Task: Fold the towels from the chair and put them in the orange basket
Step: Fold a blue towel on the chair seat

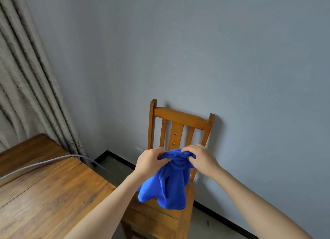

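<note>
**Desk:** Which step do you have on your feed?

**Operator:** I read it as the start of the fold. The blue towel point(166, 188) is held up over the seat of the wooden chair point(180, 118), bunched along its top edge, with the rest hanging in loose folds. I can't tell whether its lower hem brushes the seat or hangs just clear of it.

**Desk:** And the hands?

**Operator:** Both are gripping it. The left hand point(151, 161) has its fingers curled round the bunched top edge on its side. The right hand point(200, 158) pinches the same edge just beside it, knuckles up. The two are close together, with only a short ridge of cloth between them. Both forearms reach forward from the bottom of the view, wrists about level, in front of the chair's back slats.

**Desk:** What does the next move need?

**Operator:** My judgement: the hands have to work apart along that edge to find the corners, so that the towel hangs flat. As it is gathered now, any fold would come out lumpy. After that I'd want a flat surface, and the wooden table point(44, 194) on the left is near, though a grey cable point(35, 165) runs across it.

**Desk:** Basket?

**Operator:** The orange basket isn't in my view, so I'd have to turn the head camera to find it. I see no other towels on the chair from here.
</note>
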Demonstrator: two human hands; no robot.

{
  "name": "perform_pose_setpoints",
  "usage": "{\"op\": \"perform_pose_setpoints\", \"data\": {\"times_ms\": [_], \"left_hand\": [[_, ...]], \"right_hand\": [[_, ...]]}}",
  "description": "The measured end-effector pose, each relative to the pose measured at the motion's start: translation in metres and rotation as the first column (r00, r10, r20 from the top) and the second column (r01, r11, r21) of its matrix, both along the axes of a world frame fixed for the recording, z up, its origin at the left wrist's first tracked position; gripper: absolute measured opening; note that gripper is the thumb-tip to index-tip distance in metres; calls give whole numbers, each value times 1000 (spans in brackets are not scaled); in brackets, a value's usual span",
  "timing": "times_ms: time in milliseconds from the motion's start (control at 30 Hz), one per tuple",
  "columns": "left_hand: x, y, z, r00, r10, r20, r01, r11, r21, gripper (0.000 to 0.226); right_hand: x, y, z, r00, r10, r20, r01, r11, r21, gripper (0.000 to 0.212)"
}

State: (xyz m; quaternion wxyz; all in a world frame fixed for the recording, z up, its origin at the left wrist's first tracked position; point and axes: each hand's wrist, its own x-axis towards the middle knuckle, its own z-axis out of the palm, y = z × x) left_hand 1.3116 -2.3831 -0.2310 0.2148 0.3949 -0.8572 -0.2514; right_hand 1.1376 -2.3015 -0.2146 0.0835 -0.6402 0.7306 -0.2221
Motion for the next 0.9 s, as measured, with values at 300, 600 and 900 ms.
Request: {"op": "perform_pose_setpoints", "data": {"times_ms": [300, 600, 900], "left_hand": [[-23, 6, 49, 966, 201, -164, -212, 976, -50, 20], [-19, 8, 49, 962, 243, -129, -250, 967, -40, 22], [-6, -11, 35, 920, 374, -116, -359, 924, 132, 14]], "right_hand": [[30, 21, -27, 994, -16, 112, 57, 927, -372, 61], [54, 12, -33, 878, 55, 475, 71, 967, -245, 8], [38, -6, 1, 779, 64, 624, 114, 964, -241, 9]]}}
